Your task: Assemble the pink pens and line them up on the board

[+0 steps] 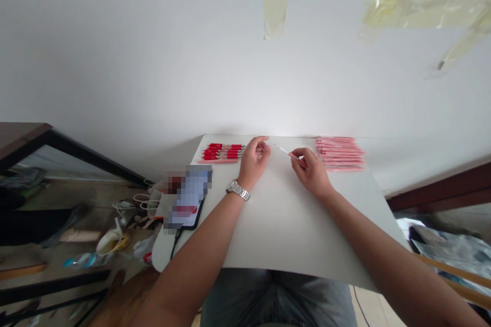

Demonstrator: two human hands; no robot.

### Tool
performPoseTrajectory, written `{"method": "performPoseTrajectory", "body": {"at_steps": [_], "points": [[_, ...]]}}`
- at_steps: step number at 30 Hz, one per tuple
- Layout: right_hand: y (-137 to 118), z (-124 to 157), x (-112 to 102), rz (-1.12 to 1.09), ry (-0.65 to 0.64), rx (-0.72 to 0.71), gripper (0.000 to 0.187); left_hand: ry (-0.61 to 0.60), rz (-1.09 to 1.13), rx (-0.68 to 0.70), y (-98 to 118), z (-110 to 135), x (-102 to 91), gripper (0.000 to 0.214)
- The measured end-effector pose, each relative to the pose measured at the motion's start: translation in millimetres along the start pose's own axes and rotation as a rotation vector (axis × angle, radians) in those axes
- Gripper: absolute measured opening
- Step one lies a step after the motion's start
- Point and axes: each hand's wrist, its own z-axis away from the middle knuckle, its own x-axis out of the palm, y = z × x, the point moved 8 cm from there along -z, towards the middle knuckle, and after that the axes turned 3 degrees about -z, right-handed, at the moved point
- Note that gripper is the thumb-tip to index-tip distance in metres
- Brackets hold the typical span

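Observation:
My right hand [310,171] pinches a thin pen refill [282,149], pale at its far end and reddish near the fingers. The refill's tip points left, toward my left hand [255,157]. That hand is curled with the index finger stretched further out; whatever its fingers may hold is too small to make out. A metal watch [238,190] circles the left wrist. Beside the left hand lies a row of red click pens [222,152], partly covered by it at the right end. Just past my right hand is a stack of thin pink sticks [340,153], resembling refills.
A phone [190,199] with a blurred-out screen and a cable rests on the left of the white table [284,225]. The wall [172,61] closes off the back. Left of the table are a dark frame [95,156] and floor clutter, including a white cup [109,241].

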Motion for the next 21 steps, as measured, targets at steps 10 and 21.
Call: {"method": "performPoseTrajectory", "body": {"at_steps": [10,21], "points": [[-3.9,0.8,1.8,-0.027,-0.024,-0.031,0.018,-0.102,0.451,-0.208,-9.1,5.3,20.8,0.036],[-9.1,0.3,5.0,-0.008,-0.076,-0.075,0.015,-0.160,0.515,-0.241,-8.2,10.8,28.3,0.032]]}}
